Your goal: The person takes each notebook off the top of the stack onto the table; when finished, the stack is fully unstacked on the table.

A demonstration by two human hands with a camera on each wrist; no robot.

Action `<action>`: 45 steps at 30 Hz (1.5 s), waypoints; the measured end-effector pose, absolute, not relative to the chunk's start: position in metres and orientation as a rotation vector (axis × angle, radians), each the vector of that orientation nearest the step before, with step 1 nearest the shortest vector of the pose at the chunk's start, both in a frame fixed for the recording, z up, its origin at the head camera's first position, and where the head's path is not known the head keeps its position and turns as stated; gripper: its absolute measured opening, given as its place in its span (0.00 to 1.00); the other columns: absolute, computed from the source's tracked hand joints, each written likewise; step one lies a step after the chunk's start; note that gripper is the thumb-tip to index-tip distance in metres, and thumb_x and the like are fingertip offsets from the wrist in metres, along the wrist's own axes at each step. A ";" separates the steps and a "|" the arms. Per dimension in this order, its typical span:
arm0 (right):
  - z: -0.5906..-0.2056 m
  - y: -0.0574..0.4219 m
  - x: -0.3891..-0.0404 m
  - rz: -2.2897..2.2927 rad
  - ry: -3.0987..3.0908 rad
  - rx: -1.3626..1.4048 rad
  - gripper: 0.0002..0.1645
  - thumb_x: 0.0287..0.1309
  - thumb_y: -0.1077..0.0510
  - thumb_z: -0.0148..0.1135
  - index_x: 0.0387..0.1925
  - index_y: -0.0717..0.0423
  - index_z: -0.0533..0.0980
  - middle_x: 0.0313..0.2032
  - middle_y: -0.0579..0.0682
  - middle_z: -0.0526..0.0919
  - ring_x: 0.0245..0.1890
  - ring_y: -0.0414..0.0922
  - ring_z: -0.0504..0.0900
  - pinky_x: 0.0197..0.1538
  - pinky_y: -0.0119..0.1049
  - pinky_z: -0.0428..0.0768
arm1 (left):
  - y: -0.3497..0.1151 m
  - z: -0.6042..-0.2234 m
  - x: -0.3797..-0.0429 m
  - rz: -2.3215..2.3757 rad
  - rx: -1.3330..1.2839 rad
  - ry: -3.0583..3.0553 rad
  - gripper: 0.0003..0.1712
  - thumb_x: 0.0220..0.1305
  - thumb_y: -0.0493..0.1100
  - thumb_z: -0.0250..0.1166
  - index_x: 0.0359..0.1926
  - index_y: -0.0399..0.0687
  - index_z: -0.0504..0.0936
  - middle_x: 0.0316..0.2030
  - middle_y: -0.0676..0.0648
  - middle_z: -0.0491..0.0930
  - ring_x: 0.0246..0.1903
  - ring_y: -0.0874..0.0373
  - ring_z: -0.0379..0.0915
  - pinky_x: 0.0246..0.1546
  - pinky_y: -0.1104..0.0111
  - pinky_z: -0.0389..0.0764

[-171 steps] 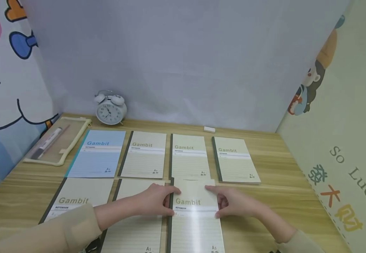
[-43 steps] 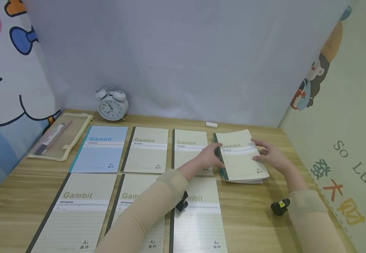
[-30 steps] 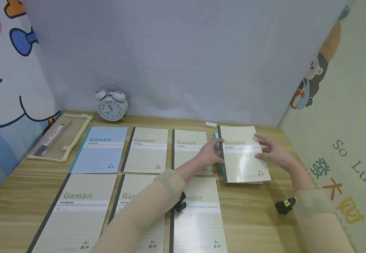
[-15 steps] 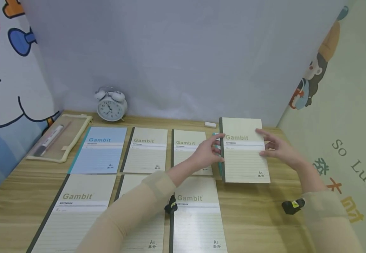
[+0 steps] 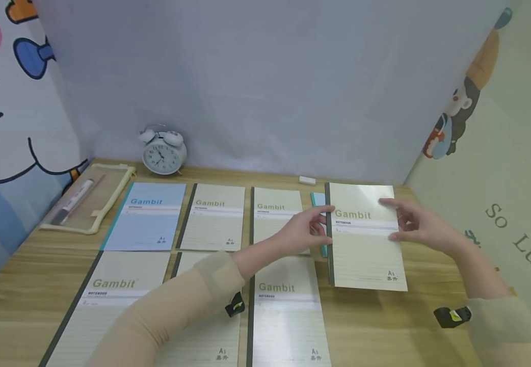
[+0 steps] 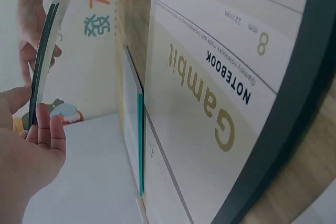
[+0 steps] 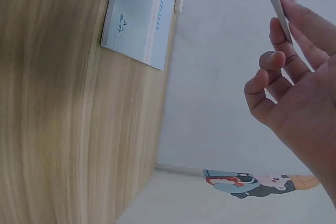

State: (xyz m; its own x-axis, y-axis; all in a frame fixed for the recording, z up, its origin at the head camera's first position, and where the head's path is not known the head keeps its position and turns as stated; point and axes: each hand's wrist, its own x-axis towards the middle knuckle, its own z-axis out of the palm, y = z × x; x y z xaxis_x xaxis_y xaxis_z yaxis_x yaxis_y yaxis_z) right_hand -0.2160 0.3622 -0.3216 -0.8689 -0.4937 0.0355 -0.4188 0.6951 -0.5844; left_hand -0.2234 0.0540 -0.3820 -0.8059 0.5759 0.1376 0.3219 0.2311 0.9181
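Observation:
A cream notebook (image 5: 367,255) with a dark spine is held up off the table between both hands. My left hand (image 5: 299,232) pinches its spine edge, thumb and fingers on either side of it in the left wrist view. On the opposite edge, my right hand (image 5: 423,224) pinches between thumb and fingers; the right wrist view shows the notebook edge-on. Behind and below it lies a blue notebook (image 7: 137,17) with a teal spine, mostly covered in the head view. Under my left forearm lies another cream notebook (image 5: 201,336), partly hidden.
A blue notebook (image 5: 145,219) and several cream notebooks lie in two rows on the wooden table (image 5: 375,336). A mesh pencil pouch (image 5: 88,199) with a marker is at the far left, beside a white alarm clock (image 5: 163,153). A white eraser (image 5: 307,180) lies near the back edge.
Both hands have moved from the front-row notebook to the back right one. They have lifted the cream notebook there, uncovering a blue one, and brought it nearer and rightward.

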 end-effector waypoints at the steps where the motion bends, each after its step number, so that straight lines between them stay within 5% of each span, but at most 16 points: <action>1: -0.322 0.363 -0.213 -0.895 2.788 -0.759 0.44 0.51 0.57 0.70 0.68 0.52 0.61 0.34 0.51 0.68 0.29 0.42 0.68 0.29 0.30 0.70 | 0.054 -0.382 -0.221 1.584 0.856 2.282 0.42 0.55 0.40 0.70 0.69 0.55 0.62 0.44 0.52 0.74 0.35 0.66 0.74 0.39 0.76 0.77; 8: -0.335 0.369 -0.193 -0.891 2.766 -0.747 0.42 0.48 0.56 0.72 0.65 0.49 0.65 0.28 0.49 0.69 0.23 0.39 0.67 0.24 0.31 0.68 | 0.056 -0.387 -0.206 1.419 0.962 2.312 0.41 0.54 0.43 0.71 0.68 0.51 0.64 0.37 0.55 0.77 0.30 0.68 0.72 0.31 0.78 0.74; 15: -0.352 0.369 -0.175 -0.997 2.542 -0.775 0.43 0.53 0.59 0.68 0.68 0.55 0.59 0.40 0.54 0.80 0.30 0.41 0.80 0.32 0.33 0.80 | 0.056 -0.398 -0.189 1.263 0.992 2.349 0.43 0.50 0.44 0.74 0.66 0.53 0.65 0.30 0.59 0.76 0.27 0.69 0.70 0.30 0.78 0.73; 22: -0.372 0.374 -0.168 -1.012 2.411 -0.859 0.42 0.55 0.61 0.66 0.68 0.59 0.58 0.42 0.55 0.79 0.33 0.37 0.76 0.34 0.31 0.78 | 0.058 -0.415 -0.178 1.161 1.036 2.356 0.44 0.49 0.44 0.74 0.66 0.50 0.65 0.27 0.61 0.76 0.26 0.72 0.71 0.31 0.80 0.73; 33: -0.394 0.378 -0.162 -0.922 2.411 -0.809 0.43 0.50 0.56 0.70 0.66 0.57 0.63 0.24 0.51 0.70 0.23 0.33 0.66 0.23 0.28 0.70 | 0.068 -0.426 -0.163 1.011 1.010 2.384 0.41 0.49 0.43 0.74 0.64 0.45 0.67 0.21 0.61 0.76 0.20 0.72 0.70 0.29 0.80 0.71; 38: -0.402 0.378 -0.160 -0.925 2.345 -0.828 0.43 0.49 0.56 0.70 0.65 0.60 0.63 0.21 0.48 0.69 0.22 0.30 0.65 0.22 0.28 0.69 | 0.071 -0.425 -0.159 0.837 1.015 2.446 0.40 0.49 0.48 0.74 0.64 0.47 0.69 0.18 0.64 0.75 0.20 0.73 0.69 0.40 0.76 0.67; 45: -0.407 0.377 -0.163 -0.861 2.352 -0.824 0.43 0.48 0.53 0.71 0.64 0.58 0.65 0.20 0.47 0.66 0.22 0.30 0.64 0.23 0.28 0.68 | 0.076 -0.420 -0.157 0.659 1.004 2.516 0.39 0.48 0.52 0.74 0.62 0.51 0.72 0.16 0.63 0.73 0.21 0.70 0.67 0.35 0.73 0.60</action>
